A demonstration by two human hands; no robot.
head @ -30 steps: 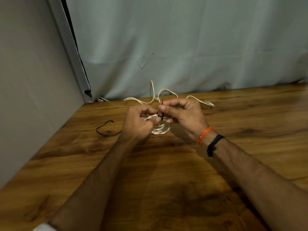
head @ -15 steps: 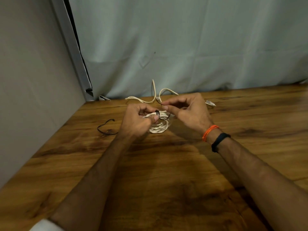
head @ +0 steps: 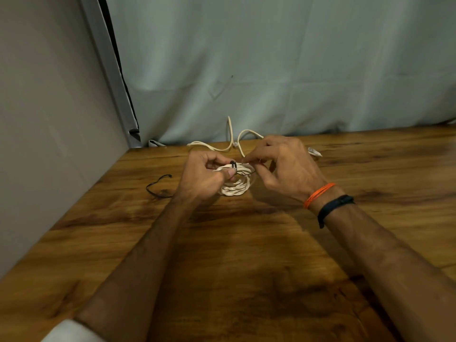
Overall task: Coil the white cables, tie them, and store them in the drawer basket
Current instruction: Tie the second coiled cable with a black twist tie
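A coiled white cable [head: 235, 187] sits between my hands just above the wooden table [head: 246, 255]. My left hand [head: 201, 177] grips the coil's upper side, thumb and fingers curled round it where a thin black tie [head: 234, 164] wraps the strands. My right hand [head: 281, 166] pinches the tie's free end, which loops out to the right of the wrap. A second white cable [head: 230, 141] lies loose and uncoiled behind my hands near the curtain, its plug end [head: 314, 152] showing past my right hand. No drawer basket is in view.
Another black tie [head: 158, 186] lies on the table left of my left hand. A grey wall [head: 49, 119] bounds the table's left side and a pale curtain [head: 271, 70] hangs along the back edge. Orange and black bands circle my right wrist.
My right hand has shifted right, drawing the black tie's end sideways instead of holding it upright. The tie now sits wrapped around the coil at my left thumb.
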